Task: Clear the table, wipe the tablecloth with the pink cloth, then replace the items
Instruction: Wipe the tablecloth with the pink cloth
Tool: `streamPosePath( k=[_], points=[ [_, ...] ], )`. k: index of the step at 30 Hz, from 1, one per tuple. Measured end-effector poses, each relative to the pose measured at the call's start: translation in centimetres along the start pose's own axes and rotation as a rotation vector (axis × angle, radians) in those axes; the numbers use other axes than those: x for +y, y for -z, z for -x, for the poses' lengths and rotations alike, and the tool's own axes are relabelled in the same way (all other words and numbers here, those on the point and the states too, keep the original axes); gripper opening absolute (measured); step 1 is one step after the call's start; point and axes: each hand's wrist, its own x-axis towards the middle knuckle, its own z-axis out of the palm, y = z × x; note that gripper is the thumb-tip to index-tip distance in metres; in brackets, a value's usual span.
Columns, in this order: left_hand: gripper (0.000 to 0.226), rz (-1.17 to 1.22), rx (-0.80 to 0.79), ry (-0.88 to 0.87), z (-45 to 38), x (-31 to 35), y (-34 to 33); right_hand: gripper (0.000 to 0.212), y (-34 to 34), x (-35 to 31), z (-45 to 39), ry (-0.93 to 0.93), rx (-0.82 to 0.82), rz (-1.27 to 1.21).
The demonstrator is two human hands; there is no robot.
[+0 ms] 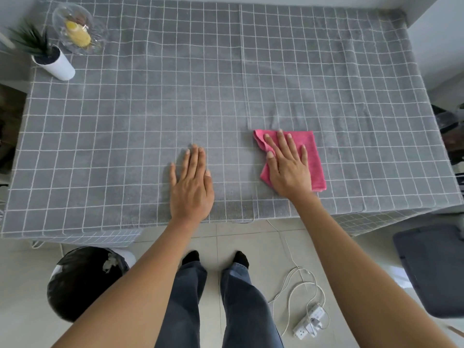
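Pale floor tiles at the bottom carry a black-lined bin (pixel 85 282) lower left and a white power strip (pixel 310 324) lower right. Above lies the grey gridded tablecloth (pixel 150 109) on the table. The left hand (pixel 192 183) lies flat, fingers spread, gripping nothing — the right hand (pixel 288 164) presses open-palmed on the pink cloth (pixel 315 159), right of centre. Upper left: a potted plant (pixel 49 56) and a glass dish (pixel 76 27).

Soft, even daylight fills the scene, perhaps from the left, since the left hand (pixel 192 183) throws only a faint shadow on the tablecloth (pixel 130 116). There is no harsh glare. The wide lens bows the table edges, and the glass dish (pixel 75 27) at the far corner looks blurred.
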Motion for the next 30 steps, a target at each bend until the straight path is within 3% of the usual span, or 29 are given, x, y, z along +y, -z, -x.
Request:
streamPosePath(
  k=[5,9,12,17,21,23,30],
  points=[
    [0.056,0.007,-0.005,-0.010,0.0,0.0,0.1,0.054,1.3,4.8,-0.1,-0.347,0.088,-0.009],
    [0.056,-0.001,-0.002,0.004,0.0,0.0,0.2,0.052,1.2,3.8,-0.2,-0.467,0.097,-0.099],
    [0.056,-0.004,-0.005,0.002,0.0,0.2,0.2,0.051,0.8,1.4,0.6,-0.385,0.052,-0.126],
    [0.057,-0.009,-0.012,0.006,0.0,0.3,0.2,0.053,-1.5,-4.2,4.1,-0.025,-0.052,-0.093],
    [0.058,-0.007,-0.016,0.000,0.0,0.2,0.3,0.051,-1.7,-3.3,4.5,0.083,-0.046,-0.057],
    [0.057,-0.005,-0.021,-0.003,0.0,0.2,0.3,0.049,-1.2,-1.2,4.0,0.079,-0.014,-0.004],
    [0.057,-0.001,-0.015,-0.010,0.0,0.1,0.4,0.051,0.3,3.1,2.5,-0.265,0.064,-0.013]
  ],
)
